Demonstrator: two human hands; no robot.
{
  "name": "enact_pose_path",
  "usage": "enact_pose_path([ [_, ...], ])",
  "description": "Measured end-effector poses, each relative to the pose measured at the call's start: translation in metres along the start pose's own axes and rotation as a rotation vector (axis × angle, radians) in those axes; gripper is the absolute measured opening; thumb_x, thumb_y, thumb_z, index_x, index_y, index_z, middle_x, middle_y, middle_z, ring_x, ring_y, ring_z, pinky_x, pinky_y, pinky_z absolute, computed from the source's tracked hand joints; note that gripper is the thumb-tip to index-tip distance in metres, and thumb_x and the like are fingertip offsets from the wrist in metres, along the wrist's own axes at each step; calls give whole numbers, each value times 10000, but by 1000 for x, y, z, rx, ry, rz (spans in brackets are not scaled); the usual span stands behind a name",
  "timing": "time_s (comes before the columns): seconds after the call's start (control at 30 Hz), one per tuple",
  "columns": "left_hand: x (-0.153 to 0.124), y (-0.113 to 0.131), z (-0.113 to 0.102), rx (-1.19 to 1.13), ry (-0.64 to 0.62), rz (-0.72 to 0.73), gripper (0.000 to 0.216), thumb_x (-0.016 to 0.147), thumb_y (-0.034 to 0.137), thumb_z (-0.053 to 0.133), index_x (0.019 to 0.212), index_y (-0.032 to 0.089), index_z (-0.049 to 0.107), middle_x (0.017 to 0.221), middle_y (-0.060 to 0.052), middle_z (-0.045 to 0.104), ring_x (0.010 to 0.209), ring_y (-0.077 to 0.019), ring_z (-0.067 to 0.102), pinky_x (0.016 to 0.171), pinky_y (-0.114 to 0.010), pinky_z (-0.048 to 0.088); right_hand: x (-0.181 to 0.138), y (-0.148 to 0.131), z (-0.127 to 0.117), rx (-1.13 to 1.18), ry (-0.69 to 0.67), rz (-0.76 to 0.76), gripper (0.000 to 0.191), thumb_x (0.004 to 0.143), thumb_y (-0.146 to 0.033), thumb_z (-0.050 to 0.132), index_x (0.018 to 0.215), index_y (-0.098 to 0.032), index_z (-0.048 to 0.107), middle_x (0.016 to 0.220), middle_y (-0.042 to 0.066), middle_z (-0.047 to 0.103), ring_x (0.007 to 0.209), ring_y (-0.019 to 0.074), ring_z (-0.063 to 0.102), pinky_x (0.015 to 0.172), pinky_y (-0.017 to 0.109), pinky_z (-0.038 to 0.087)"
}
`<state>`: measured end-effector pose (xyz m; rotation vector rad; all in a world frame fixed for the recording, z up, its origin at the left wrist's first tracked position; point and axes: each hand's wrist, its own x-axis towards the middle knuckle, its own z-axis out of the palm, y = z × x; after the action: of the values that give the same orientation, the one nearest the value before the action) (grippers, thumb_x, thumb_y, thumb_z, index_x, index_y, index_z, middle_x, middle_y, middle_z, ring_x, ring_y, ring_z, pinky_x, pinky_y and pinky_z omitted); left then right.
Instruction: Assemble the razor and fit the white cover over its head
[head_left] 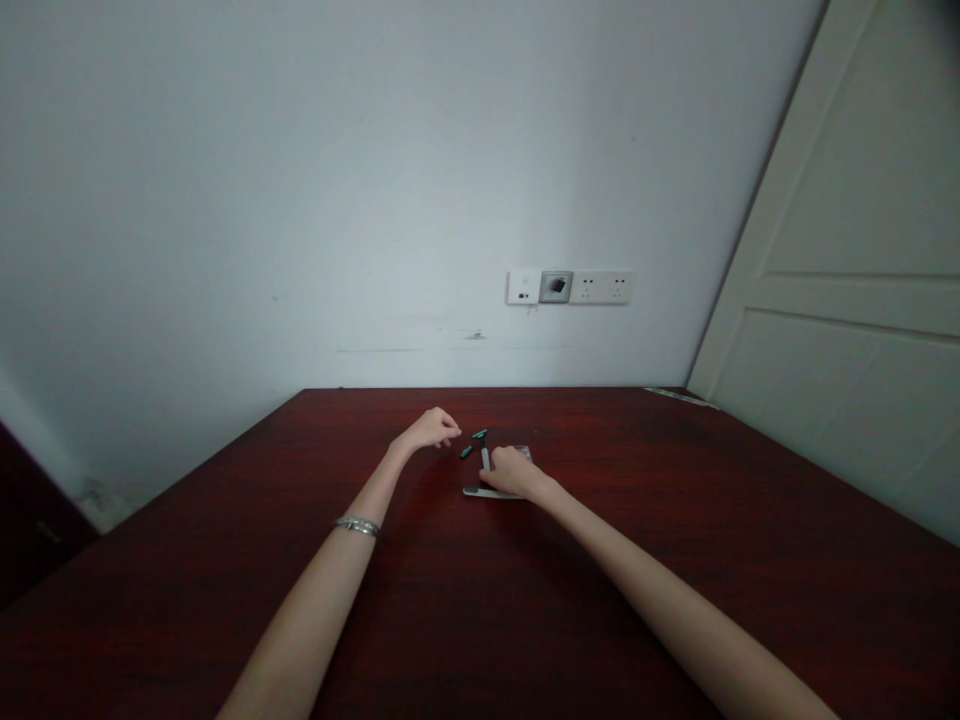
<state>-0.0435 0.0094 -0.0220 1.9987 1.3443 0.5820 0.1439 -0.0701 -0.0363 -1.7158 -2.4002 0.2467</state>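
My right hand (pixel 513 470) is closed around the pale handle of a razor (pixel 485 459), whose dark green head points away from me. A small dark green piece, like a razor cartridge (pixel 466 452), lies on the table just left of that handle. Nearer to me a second light grey handle (pixel 487 492) with a dark end lies crosswise, partly under my right hand. Beyond my right knuckles shows a bit of clear plastic packaging (pixel 524 453). My left hand (pixel 433 429) hovers left of the cartridge, fingers loosely bent and apart, with nothing visible in them.
The dark red wooden table (pixel 225 560) reaches back to a white wall (pixel 375 200). Wall sockets (pixel 602 288) are set above its far edge. A thin flat strip (pixel 679 397) lies at the back right corner, beside a white panelled door (pixel 847 370).
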Motion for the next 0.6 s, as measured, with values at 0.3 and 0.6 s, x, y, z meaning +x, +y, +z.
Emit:
enact_pose_path([
  [0.3,1,-4,0,96,-68,-6,243,692,294,576,795,99,679,658,-66,648,625,-145,620,475,-175,457,0,0,5,11,9,19,347,765,-364,503,832,-78,687,884,201,683,822,256,651,652,257,439],
  [0.6,0,-9,2,190,-127,-26,207,675,255,584,772,101,682,621,-50,631,538,-114,573,455,-179,439,7,24,-30,154,114,74,442,798,-457,459,584,-119,647,613,131,648,605,196,613,535,243,365],
])
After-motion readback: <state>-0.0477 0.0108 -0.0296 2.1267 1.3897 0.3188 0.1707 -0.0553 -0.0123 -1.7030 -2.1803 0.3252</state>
